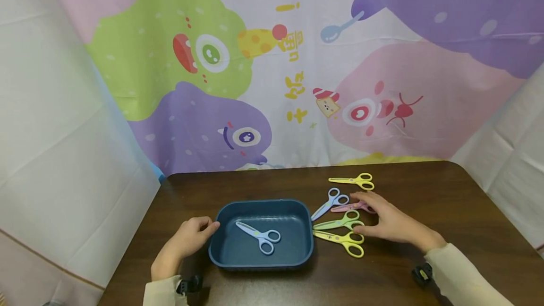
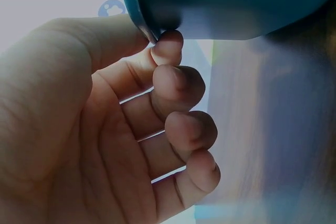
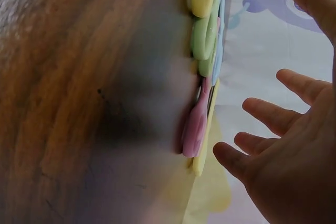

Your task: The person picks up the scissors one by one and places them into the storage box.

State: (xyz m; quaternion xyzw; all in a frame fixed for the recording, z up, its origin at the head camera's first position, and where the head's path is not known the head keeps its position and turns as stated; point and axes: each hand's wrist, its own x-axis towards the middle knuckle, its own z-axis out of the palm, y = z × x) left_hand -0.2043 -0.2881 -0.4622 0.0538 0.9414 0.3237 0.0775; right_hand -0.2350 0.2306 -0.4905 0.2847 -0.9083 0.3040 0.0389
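Left hand (image 1: pixel 183 242) pinches the tray (image 1: pixel 289 247); right hand (image 1: pixel 388 218) loose by pink scissors (image 1: pixel 348 208), probably light, hard, best held by loops (image 3: pixel 194 132)

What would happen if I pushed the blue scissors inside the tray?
The blue scissors would probably slide rather than roll, because they lie flat on the bottom of the tray. They look thin and plastic, so they're likely light and fairly stiff. The tray's raised sides would probably stop them.
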